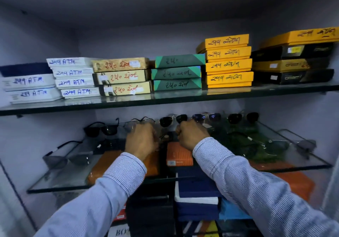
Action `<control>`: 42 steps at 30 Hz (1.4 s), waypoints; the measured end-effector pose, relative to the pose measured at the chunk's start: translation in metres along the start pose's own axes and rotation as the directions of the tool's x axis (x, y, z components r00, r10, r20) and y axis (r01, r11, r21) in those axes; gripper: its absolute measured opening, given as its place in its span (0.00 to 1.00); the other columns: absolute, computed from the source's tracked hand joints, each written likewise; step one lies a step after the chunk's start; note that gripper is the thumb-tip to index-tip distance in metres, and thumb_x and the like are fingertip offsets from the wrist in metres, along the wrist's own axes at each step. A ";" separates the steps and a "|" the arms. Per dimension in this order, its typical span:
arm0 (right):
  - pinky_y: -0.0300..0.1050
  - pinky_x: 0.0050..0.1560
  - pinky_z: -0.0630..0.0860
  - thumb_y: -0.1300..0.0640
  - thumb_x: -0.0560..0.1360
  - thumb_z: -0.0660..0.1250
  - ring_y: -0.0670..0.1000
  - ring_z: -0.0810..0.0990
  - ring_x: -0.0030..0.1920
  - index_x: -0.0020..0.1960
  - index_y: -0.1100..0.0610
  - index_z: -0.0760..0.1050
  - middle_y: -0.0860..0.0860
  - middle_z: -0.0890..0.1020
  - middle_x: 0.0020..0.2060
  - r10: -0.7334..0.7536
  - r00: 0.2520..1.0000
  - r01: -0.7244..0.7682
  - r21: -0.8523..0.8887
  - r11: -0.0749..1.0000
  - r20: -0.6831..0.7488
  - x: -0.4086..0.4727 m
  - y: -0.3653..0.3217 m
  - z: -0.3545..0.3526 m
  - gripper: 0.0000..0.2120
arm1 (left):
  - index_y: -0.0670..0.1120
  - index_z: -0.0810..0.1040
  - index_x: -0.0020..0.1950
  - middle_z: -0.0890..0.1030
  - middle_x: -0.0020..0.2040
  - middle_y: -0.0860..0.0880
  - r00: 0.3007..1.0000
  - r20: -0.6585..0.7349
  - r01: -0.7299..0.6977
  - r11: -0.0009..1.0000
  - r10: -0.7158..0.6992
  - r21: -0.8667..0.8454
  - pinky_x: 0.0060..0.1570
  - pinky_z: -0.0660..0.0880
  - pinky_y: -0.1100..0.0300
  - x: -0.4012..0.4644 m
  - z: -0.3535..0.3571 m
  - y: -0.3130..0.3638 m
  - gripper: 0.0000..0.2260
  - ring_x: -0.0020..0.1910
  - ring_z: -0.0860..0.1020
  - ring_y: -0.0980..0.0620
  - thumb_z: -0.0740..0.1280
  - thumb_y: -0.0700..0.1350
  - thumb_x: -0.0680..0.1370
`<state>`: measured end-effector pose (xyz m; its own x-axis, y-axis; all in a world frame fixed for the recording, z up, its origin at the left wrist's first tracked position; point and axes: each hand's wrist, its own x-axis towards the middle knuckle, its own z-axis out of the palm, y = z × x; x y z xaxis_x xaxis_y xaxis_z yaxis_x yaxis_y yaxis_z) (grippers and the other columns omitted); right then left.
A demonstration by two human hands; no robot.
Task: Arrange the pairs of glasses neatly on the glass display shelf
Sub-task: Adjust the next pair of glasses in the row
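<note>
The lower glass display shelf (pixel 73 187) carries a back row of sunglasses: a black pair (pixel 100 129), a thin-framed pair (pixel 139 121), a dark-lensed silver pair (pixel 173 120), a blue-lensed pair (pixel 206 117) and another dark pair (pixel 243 117). Nearer the front lie a grey pair (pixel 67 157) on the left and a green-tinted pair (pixel 271 146) on the right. My left hand (pixel 141 139) and my right hand (pixel 190 135) are curled at the shelf's middle, one on each side of a dark pair of glasses (pixel 165 136) that they mostly hide.
The upper glass shelf (pixel 165 102) holds stacks of labelled boxes: white (pixel 73 77), beige (pixel 122 76), green (pixel 177 73), yellow (pixel 228 64) and black (pixel 293 62). Orange (pixel 179 156) and blue boxes (pixel 198 191) show beneath the lower shelf. Cabinet walls close both sides.
</note>
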<state>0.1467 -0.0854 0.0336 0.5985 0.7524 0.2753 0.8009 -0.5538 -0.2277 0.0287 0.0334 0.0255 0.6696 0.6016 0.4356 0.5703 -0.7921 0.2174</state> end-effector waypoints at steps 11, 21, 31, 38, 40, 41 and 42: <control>0.56 0.61 0.79 0.60 0.81 0.64 0.61 0.82 0.62 0.69 0.59 0.77 0.60 0.80 0.64 -0.034 0.993 0.047 -0.120 0.992 0.111 0.025 -0.025 0.021 0.17 | 0.45 0.85 0.54 0.86 0.54 0.43 0.996 -0.035 -0.078 0.990 0.083 0.115 0.51 0.81 0.50 -0.002 0.016 -0.009 0.07 0.54 0.85 0.43 0.68 0.39 0.79; 0.55 0.60 0.80 0.56 0.81 0.65 0.60 0.82 0.60 0.68 0.52 0.78 0.58 0.82 0.62 -0.056 0.996 0.061 -0.080 0.995 0.073 0.014 -0.015 0.010 0.16 | 0.45 0.87 0.54 0.87 0.52 0.48 0.985 0.005 -0.168 0.960 0.173 -0.226 0.57 0.81 0.58 -0.005 0.006 -0.022 0.08 0.49 0.84 0.54 0.72 0.37 0.78; 0.46 0.61 0.79 0.58 0.74 0.73 0.58 0.83 0.56 0.57 0.54 0.84 0.58 0.81 0.59 0.104 0.994 -0.096 0.166 0.981 -0.042 0.002 0.013 -0.018 0.12 | 0.50 0.88 0.43 0.87 0.40 0.54 0.998 -0.060 0.002 0.952 -0.022 -0.307 0.47 0.83 0.55 -0.012 -0.017 -0.022 0.04 0.41 0.85 0.54 0.77 0.41 0.72; 0.48 0.57 0.83 0.58 0.72 0.73 0.56 0.85 0.53 0.54 0.62 0.85 0.57 0.86 0.52 0.268 0.963 -0.269 0.121 0.956 0.024 -0.007 0.028 -0.035 0.13 | 0.52 0.84 0.38 0.84 0.37 0.53 0.989 0.107 0.137 0.928 -0.106 -0.346 0.49 0.86 0.48 -0.011 -0.012 -0.021 0.08 0.40 0.85 0.48 0.76 0.40 0.74; 0.49 0.56 0.83 0.59 0.71 0.74 0.56 0.85 0.51 0.55 0.64 0.84 0.58 0.86 0.51 0.298 0.954 -0.301 0.120 0.946 0.046 -0.009 0.032 -0.034 0.14 | 0.48 0.86 0.41 0.85 0.35 0.51 0.984 0.140 0.154 0.932 -0.113 -0.329 0.44 0.86 0.51 -0.009 -0.010 -0.019 0.04 0.35 0.85 0.50 0.76 0.41 0.74; 0.48 0.54 0.83 0.59 0.70 0.75 0.57 0.85 0.50 0.55 0.64 0.84 0.58 0.86 0.50 0.306 0.950 -0.311 0.125 0.942 0.053 -0.010 0.033 -0.033 0.15 | 0.47 0.86 0.42 0.85 0.34 0.51 0.982 0.150 0.161 0.932 -0.118 -0.324 0.39 0.85 0.54 -0.009 -0.011 -0.018 0.02 0.33 0.85 0.51 0.76 0.41 0.74; 0.47 0.53 0.83 0.58 0.70 0.76 0.57 0.85 0.50 0.56 0.65 0.83 0.58 0.85 0.50 0.311 0.949 -0.316 0.128 0.940 0.059 -0.011 0.035 -0.032 0.17 | 0.47 0.87 0.43 0.85 0.33 0.50 0.980 0.158 0.167 0.933 -0.121 -0.318 0.35 0.83 0.56 -0.009 -0.011 -0.017 0.01 0.30 0.84 0.51 0.76 0.42 0.74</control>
<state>0.1684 -0.1243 0.0530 0.8155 0.5627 0.1353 0.5615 -0.7127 -0.4205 0.0078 0.0410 0.0277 0.6623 0.7017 0.2626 0.4924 -0.6718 0.5534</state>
